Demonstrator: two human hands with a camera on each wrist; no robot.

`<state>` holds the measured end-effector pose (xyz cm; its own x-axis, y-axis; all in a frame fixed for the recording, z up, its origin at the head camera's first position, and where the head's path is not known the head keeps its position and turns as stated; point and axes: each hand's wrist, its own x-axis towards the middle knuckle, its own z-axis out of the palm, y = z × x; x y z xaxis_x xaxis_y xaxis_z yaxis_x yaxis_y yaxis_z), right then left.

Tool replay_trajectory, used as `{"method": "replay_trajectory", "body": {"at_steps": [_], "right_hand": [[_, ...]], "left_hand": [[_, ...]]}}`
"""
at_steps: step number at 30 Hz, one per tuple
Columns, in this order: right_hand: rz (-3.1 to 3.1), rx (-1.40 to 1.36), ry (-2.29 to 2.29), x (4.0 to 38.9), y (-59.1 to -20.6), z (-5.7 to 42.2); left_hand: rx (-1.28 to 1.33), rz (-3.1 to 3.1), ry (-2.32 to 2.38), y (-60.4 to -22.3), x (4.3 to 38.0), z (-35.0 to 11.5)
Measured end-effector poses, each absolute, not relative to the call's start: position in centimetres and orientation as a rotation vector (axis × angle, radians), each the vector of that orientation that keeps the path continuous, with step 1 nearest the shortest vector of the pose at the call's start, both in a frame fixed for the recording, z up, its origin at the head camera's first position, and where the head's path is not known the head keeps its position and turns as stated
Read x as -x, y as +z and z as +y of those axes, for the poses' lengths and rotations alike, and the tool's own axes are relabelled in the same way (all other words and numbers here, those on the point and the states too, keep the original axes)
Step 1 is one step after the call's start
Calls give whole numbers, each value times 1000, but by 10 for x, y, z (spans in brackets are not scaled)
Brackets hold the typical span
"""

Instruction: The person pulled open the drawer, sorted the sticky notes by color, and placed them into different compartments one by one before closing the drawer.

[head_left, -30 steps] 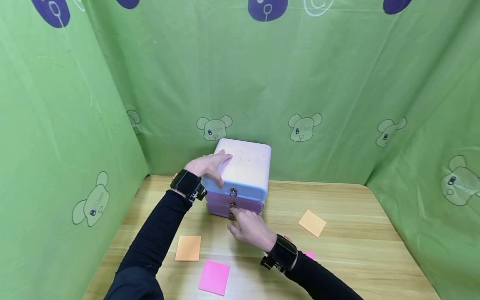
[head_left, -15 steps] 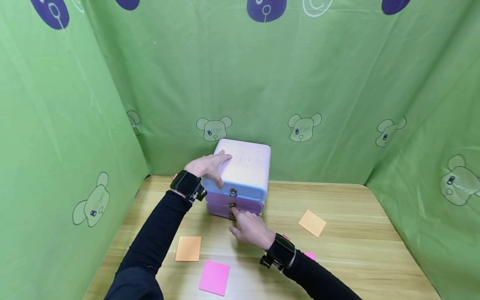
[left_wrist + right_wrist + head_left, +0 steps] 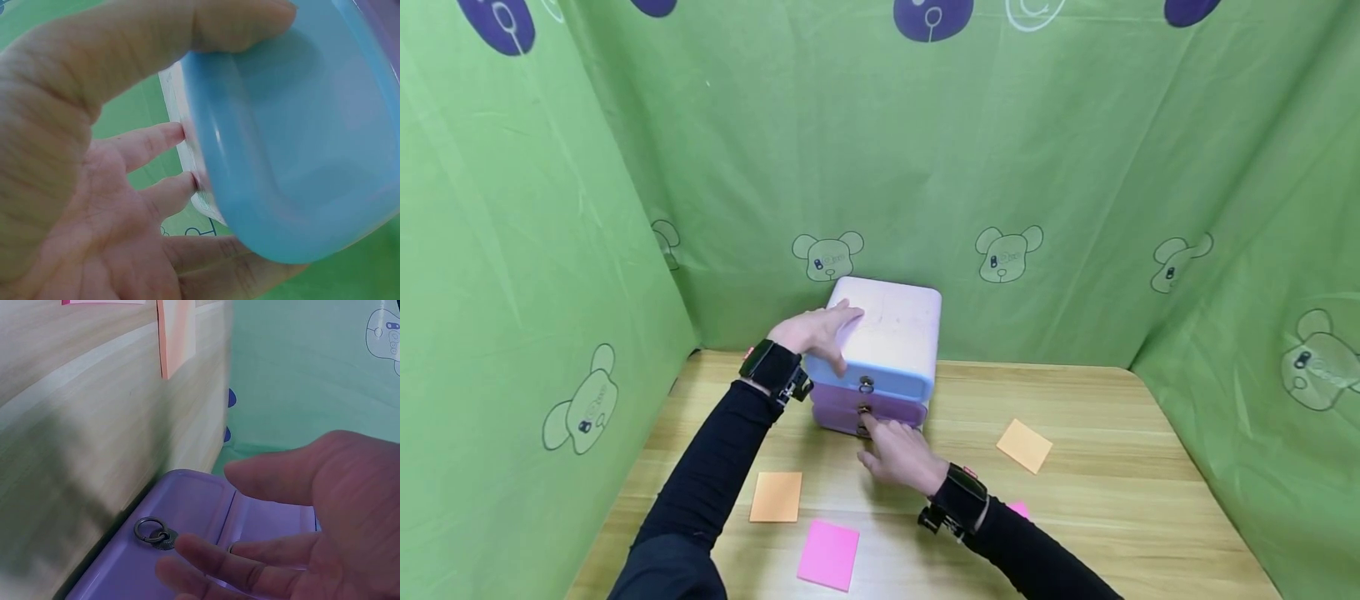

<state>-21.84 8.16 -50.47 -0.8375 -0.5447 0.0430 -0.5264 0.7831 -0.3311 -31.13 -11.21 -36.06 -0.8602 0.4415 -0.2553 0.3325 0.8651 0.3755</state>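
Note:
A small chest of drawers (image 3: 895,325) has a pale top, a blue top drawer (image 3: 891,381) and two purple drawers below it. My left hand (image 3: 812,332) grips its left side near the front corner. In the left wrist view, the thumb (image 3: 250,25) lies across the blue drawer front while the fingers reach along the side. My right hand (image 3: 904,457) is at the purple fronts, index fingertip right at the middle drawer's ring pull. The bottom drawer's ring pull (image 3: 150,531) shows beside the other fingers, which are nearly straight. The thumb stands apart. All drawers look closed.
On the wooden table (image 3: 1075,517) lie an orange sticky-note pad (image 3: 777,497) and a pink pad (image 3: 828,556) at the front left. Another orange pad (image 3: 1025,446) lies right; a pink corner (image 3: 1019,509) peeks past the right sleeve. Green cloth (image 3: 925,167) walls the table.
The right hand has shifted very slightly at the middle ring pull. The left hand, the chest and the pads have stayed in place.

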Motion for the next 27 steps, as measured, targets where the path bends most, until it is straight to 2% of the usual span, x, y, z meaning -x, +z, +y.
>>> {"method": "replay_trajectory", "body": {"at_steps": [27], "right_hand": [[2938,917,-608,221,-501,80]], "left_hand": [[-570,2714,457,-362,312,-112]]}}
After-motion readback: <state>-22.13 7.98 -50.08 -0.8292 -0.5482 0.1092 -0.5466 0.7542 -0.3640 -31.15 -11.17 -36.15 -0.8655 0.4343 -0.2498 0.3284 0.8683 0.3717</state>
